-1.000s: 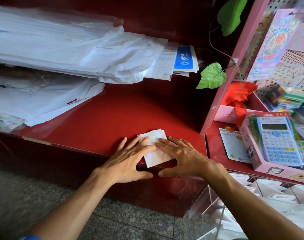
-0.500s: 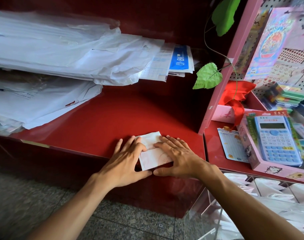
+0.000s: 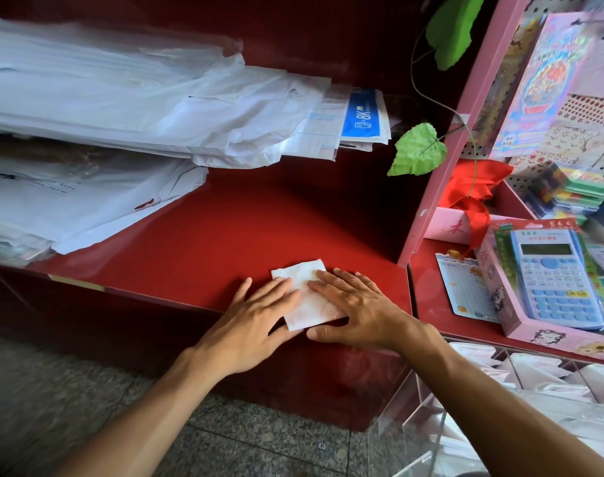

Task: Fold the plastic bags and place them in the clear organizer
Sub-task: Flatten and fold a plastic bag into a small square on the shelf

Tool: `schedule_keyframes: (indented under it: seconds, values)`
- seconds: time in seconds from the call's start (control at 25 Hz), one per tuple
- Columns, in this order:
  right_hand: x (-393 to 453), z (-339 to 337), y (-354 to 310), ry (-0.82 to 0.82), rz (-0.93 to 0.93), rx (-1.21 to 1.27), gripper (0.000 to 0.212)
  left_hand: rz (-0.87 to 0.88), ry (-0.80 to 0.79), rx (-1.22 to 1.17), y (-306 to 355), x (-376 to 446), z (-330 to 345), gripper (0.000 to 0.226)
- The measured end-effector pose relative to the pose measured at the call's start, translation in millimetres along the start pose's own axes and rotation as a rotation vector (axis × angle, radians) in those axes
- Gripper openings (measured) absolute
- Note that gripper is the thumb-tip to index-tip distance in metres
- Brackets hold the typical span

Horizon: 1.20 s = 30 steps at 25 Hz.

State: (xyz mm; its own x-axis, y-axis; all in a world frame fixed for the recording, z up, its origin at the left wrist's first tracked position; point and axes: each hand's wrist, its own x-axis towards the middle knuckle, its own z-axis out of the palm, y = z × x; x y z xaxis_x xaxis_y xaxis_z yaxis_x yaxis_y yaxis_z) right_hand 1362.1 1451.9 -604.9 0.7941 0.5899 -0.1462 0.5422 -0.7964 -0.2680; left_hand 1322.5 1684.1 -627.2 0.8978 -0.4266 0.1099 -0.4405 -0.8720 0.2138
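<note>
A small white plastic bag [image 3: 307, 301], folded into a rectangle, lies near the front edge of the red counter [image 3: 225, 228]. My left hand [image 3: 256, 318] lies flat on its left edge, fingers spread. My right hand [image 3: 359, 308] presses flat on its right side, thumb along the near edge. The clear organizer [image 3: 500, 407] stands low at the right, below the counter, with white folded bags inside its compartments.
Stacks of white plastic bags [image 3: 121, 98] and paper packs fill the left and back of the counter. A pink divider [image 3: 448, 149] rises on the right, with a boxed blue calculator [image 3: 555, 277], a red ribbon and stationery beyond it. Green fake leaves [image 3: 417, 149] hang nearby.
Both hands have slid closer together over the folded bag, pressing it flat; the bag has stayed at the same spot on the counter.
</note>
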Motion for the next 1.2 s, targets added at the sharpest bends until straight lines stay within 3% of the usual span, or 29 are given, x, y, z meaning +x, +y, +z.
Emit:
schedule_keyframes:
  seconds: [0.12, 0.24, 0.32, 0.44, 0.6, 0.8, 0.88, 0.92, 1.0, 1.04, 1.12, 1.2]
  values:
    - [5, 1, 9, 0.107, -0.013, 0.141, 0.082, -0.114, 0.130, -0.225, -7, 4, -3, 0.068]
    - [8, 6, 15, 0.349, -0.070, 0.342, 0.039, -0.168, 0.335, -0.348, -12, 5, 0, 0.052]
    - [8, 2, 9, 0.417, -0.026, 0.483, 0.014, -0.236, 0.458, -0.400, -9, 6, 0, 0.055]
    - [9, 0, 1, 0.460, 0.143, 0.639, 0.034, -0.369, 0.500, -0.379, 0, 9, -1, 0.053]
    - [20, 6, -8, 0.594, 0.287, 0.612, 0.031, -0.466, 0.547, -0.352, 4, 16, 1, 0.047]
    - [23, 7, -17, 0.667, 0.342, 0.206, 0.008, -0.528, 0.557, -0.321, 10, 23, 0, 0.028]
    - [21, 7, -22, 0.562, 0.257, 0.034, 0.036, -0.472, 0.577, -0.214, 11, 24, 1, 0.019]
    - [21, 8, -23, 0.460, 0.181, -0.030, 0.048, -0.370, 0.552, -0.113, 11, 24, 3, 0.022]
    - [19, 9, -25, 0.287, 0.058, -0.031, 0.050, -0.161, 0.329, -0.018, 12, 25, 4, 0.051]
    - [17, 9, -23, 0.210, 0.041, -0.001, 0.053, -0.119, 0.197, -0.066, 14, 25, 2, 0.056]
    - [10, 9, -19, 0.092, 0.044, 0.003, 0.080, -0.108, -0.016, -0.132, 15, 23, -5, 0.059]
    - [2, 8, -17, 0.022, 0.030, -0.076, 0.090, -0.081, -0.132, -0.090, 12, 19, -10, 0.068]
